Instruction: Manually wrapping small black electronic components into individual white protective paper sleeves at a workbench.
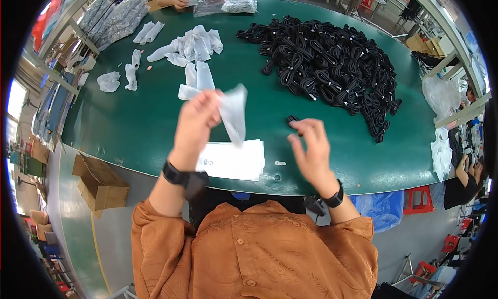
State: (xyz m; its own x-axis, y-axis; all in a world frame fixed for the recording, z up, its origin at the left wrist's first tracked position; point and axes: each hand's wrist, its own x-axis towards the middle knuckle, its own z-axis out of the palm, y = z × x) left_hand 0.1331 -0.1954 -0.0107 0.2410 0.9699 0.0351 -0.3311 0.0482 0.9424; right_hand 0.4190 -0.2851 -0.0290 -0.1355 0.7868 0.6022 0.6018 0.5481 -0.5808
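My left hand [199,115] is closed on the top of a translucent white plastic bag [234,115], which hangs from the fingers, slightly blurred, above a stack of white paper sheets [238,161]. My right hand [314,148] is over the table with thumb and fingers apart. Right at its fingertips lies a single small black cable coil [291,119], partly hidden by the index finger; whether they touch I cannot tell. Beyond my left hand are more flat white bags [203,76] and a loose heap of bags [194,44].
A big pile of black coiled cables [332,65] covers the right back of the green table [129,128]. Small white bags [109,81] lie at the left. Across the table, a person's hands [180,2] handle bags. An open cardboard box [106,187] stands on the floor at left.
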